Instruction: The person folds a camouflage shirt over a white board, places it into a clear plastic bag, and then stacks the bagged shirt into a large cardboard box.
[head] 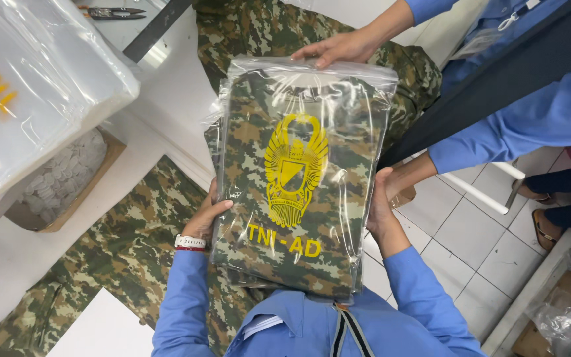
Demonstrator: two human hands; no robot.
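Note:
I hold a clear plastic bag (299, 172) with a folded camouflage garment inside and a yellow emblem printed on its front. My left hand (207, 217), with a white watch at the wrist, grips the bag's left edge. My right hand (379, 205) grips its right edge. Another person's hand (338, 47), in a blue sleeve, rests on the bag's top edge.
More camouflage cloth (127, 244) lies on the white table (180, 99) below the bag. A stack of clear bags (34, 86) sits at the upper left, above a box of white pieces (61, 178). Scissors (110, 12) lie at the top. Tiled floor (464, 244) is to the right.

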